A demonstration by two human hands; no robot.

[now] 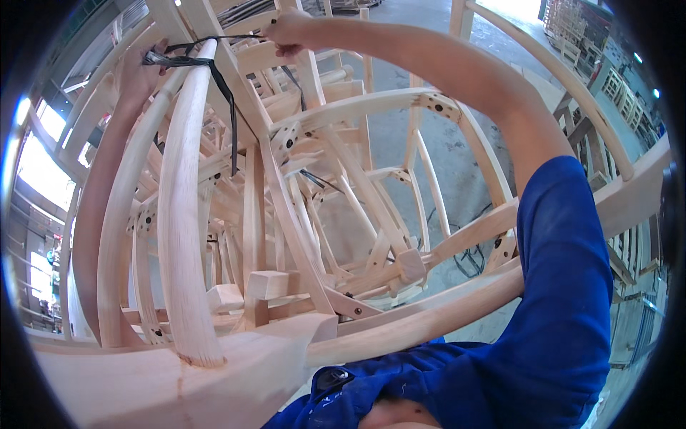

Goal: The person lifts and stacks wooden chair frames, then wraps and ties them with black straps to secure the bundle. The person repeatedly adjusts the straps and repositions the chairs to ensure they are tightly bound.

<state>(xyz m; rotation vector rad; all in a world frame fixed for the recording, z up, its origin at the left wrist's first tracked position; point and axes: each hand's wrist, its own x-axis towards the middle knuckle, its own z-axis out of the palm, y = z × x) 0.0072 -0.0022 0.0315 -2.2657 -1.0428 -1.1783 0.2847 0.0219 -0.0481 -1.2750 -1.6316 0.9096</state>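
Observation:
A black strap [233, 136] is looped around pale wooden bars at the upper left, and one loose tail hangs down. My left hand [134, 77] is closed on a bunched part of this strap, beside the top of a rounded wooden spindle [184, 207]. Across from it, my right hand [293, 32] pinches a thin stretch of the strap, which runs taut between the two hands. A square wooden post [236, 79] stands between them. My left forearm passes behind curved wooden bars and is partly hidden.
Unfinished wooden chair frames [357, 107] lie tangled together below my arms. A broad wooden rail [243, 365] crosses close to my body. Grey floor [386, 43] shows beyond, with a dark cord [468, 261] on it. More wooden frames [622, 100] stand at the far right.

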